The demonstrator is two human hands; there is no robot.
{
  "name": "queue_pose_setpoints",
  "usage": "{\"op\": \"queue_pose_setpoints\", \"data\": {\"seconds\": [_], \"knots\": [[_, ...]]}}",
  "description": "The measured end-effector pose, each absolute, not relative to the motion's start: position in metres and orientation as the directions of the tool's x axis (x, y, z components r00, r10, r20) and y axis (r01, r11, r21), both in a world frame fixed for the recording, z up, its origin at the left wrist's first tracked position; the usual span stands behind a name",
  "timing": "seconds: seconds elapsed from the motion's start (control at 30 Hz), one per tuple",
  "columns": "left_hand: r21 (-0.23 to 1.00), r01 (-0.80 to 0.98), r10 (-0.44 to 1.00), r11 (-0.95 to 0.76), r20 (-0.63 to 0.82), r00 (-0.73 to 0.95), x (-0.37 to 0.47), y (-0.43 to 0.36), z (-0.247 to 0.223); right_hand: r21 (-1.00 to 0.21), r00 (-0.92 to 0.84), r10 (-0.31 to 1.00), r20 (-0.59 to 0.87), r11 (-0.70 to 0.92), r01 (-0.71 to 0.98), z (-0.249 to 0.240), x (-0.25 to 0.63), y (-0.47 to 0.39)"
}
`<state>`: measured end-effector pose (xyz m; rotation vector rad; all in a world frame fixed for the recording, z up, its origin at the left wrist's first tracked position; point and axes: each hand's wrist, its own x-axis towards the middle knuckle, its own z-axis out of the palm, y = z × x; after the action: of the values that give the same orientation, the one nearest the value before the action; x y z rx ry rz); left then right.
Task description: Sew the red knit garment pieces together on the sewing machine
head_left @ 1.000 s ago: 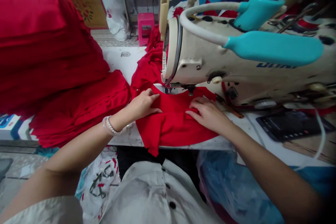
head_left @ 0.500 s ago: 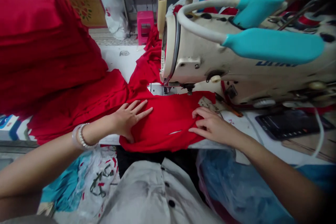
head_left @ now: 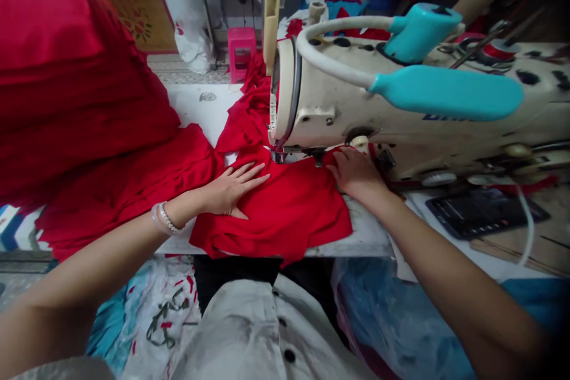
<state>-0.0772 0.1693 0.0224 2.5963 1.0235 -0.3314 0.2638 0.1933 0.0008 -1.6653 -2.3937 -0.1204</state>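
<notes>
A piece of red fabric (head_left: 289, 208) lies on the white sewing table, its far edge by the needle and presser foot (head_left: 279, 156) of a sewing machine (head_left: 329, 89). My left hand (head_left: 234, 190) rests flat on the fabric's left part, fingers spread toward the presser foot. Under the machine arm, my right hand (head_left: 358, 175) has its fingers bent over the fabric's far right corner, thumb and forefinger closed on the cloth. The fingertips are partly hidden there.
A tall stack of red fabric (head_left: 80, 95) stands at the left. A turquoise lamp (head_left: 449, 92) sits on the machine. A phone (head_left: 481, 214) lies on the right of the table. Behind stands a pink stool (head_left: 241, 53). Plastic bags hang below the table edge.
My right hand has moved away from me, from the fabric's right side to its far corner under the machine. The cloth has shifted, and my left hand has slid slightly right and forward.
</notes>
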Motion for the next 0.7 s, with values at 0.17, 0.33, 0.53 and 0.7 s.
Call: {"op": "queue_pose_setpoints", "data": {"seconds": [0.17, 0.33, 0.53, 0.7], "knots": [[0.174, 0.848, 0.804, -0.500, -0.272, 0.529, -0.078, 0.160, 0.026, -0.243, -0.575, 0.775, 0.263, 0.629, 0.738, 0.020, 0.233, 0.138], [0.238, 0.828, 0.807, -0.507, -0.207, 0.553, -0.082, 0.156, 0.033, -0.324, -0.669, 0.703, 0.240, 0.708, 0.628, 0.022, 0.227, 0.109], [0.598, 0.651, 0.863, -0.468, 0.153, 0.481, -0.148, 0.187, 0.077, -0.290, -0.692, 0.581, 0.428, 0.814, 0.504, 0.049, 0.183, 0.107], [0.352, 0.806, 0.876, -0.477, 0.263, 0.404, -0.189, 0.232, 0.061, -0.266, -0.786, 0.509, 0.351, 0.859, 0.437, 0.058, 0.072, 0.146]]}}
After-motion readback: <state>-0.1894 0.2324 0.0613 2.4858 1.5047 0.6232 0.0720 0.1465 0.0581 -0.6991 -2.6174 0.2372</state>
